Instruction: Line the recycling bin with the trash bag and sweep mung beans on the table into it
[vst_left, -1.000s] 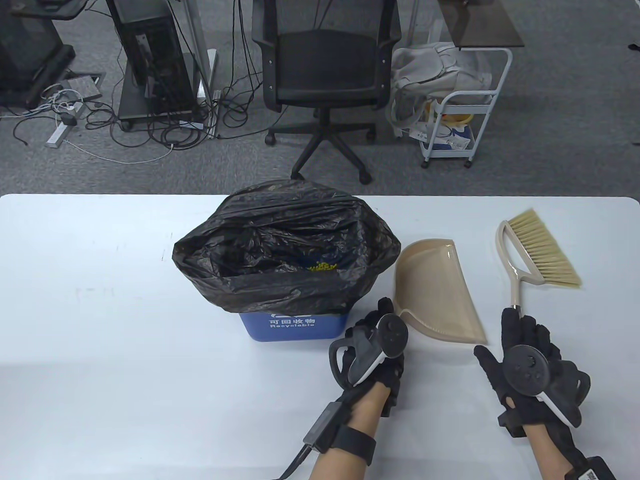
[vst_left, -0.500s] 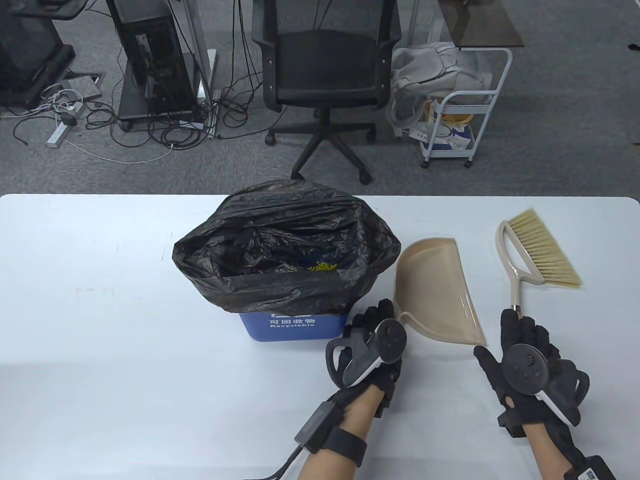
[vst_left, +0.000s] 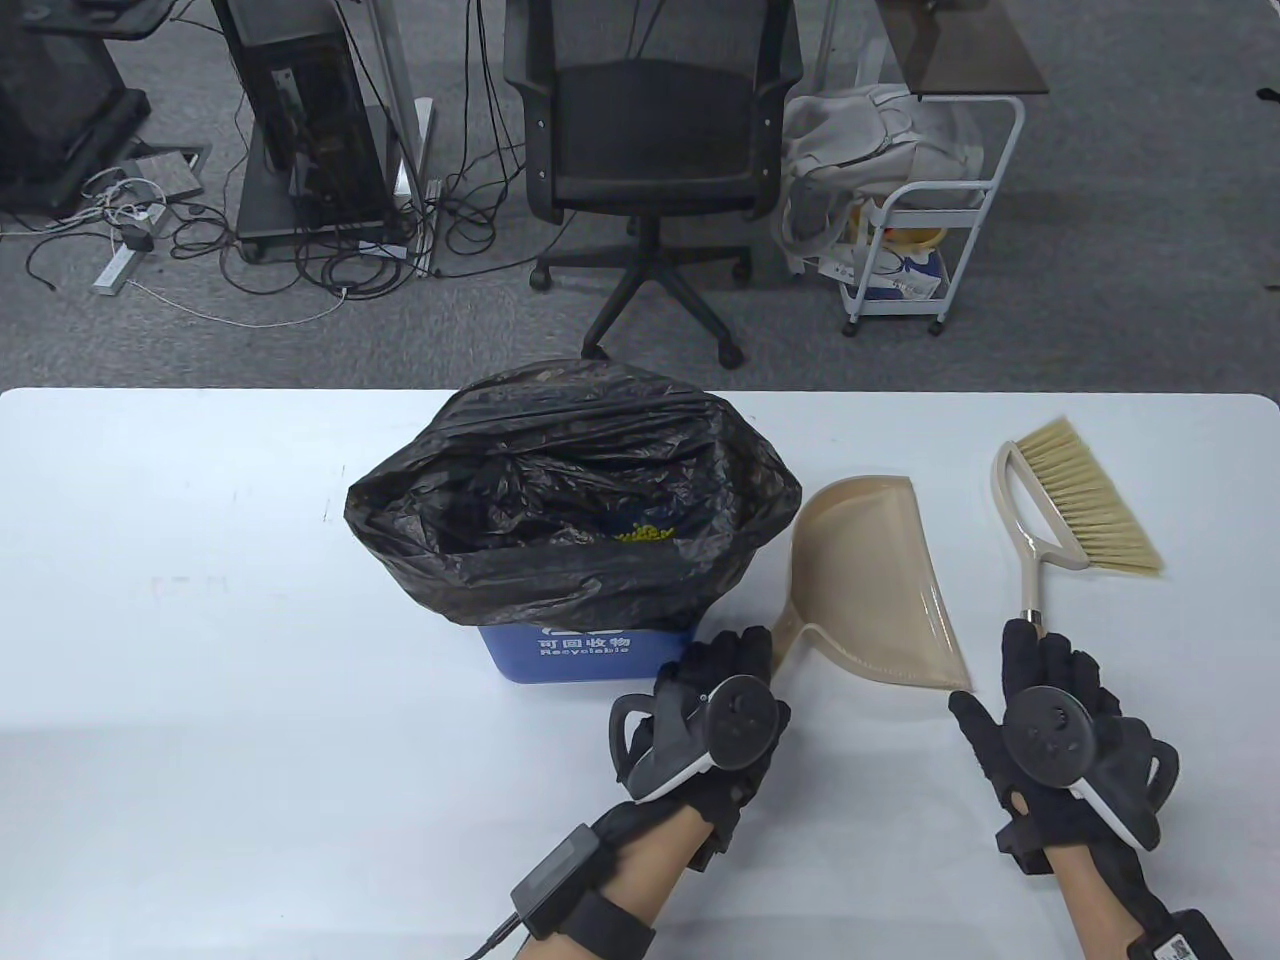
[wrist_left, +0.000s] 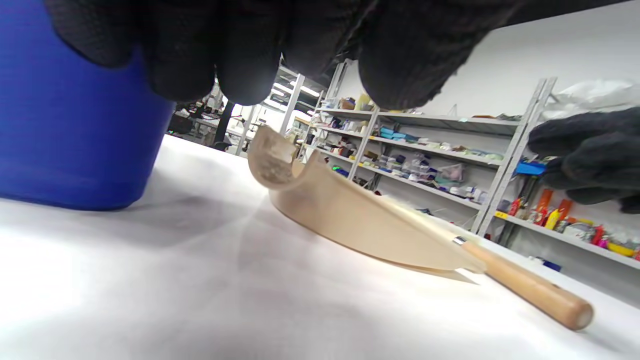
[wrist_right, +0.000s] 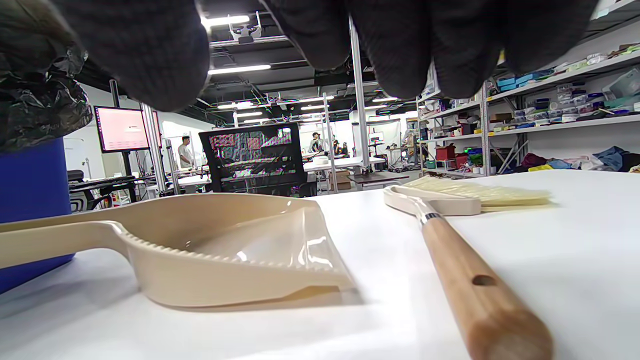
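The blue recycling bin (vst_left: 580, 655) stands mid-table, lined with a black trash bag (vst_left: 570, 480); yellow-green mung beans (vst_left: 642, 535) lie inside it. To its right a beige dustpan (vst_left: 880, 590) lies flat, its handle pointing at my left hand (vst_left: 715, 660). That hand hovers just short of the handle with relaxed fingers and holds nothing. Farther right lies the brush (vst_left: 1080, 500). My right hand (vst_left: 1050, 660) hangs over the end of its wooden handle (wrist_right: 470, 285) without gripping it. The left wrist view shows the dustpan (wrist_left: 350, 215) free on the table beside the bin (wrist_left: 75, 150).
An office chair (vst_left: 650, 150) and a white cart (vst_left: 900, 250) stand on the floor past the table's far edge. White tabletop (vst_left: 200, 650) stretches left of the bin and along the near edge.
My left hand has drawn back and to the left, off the dustpan handle, which now shows. The right hand, brush, dustpan and bin have stayed put.
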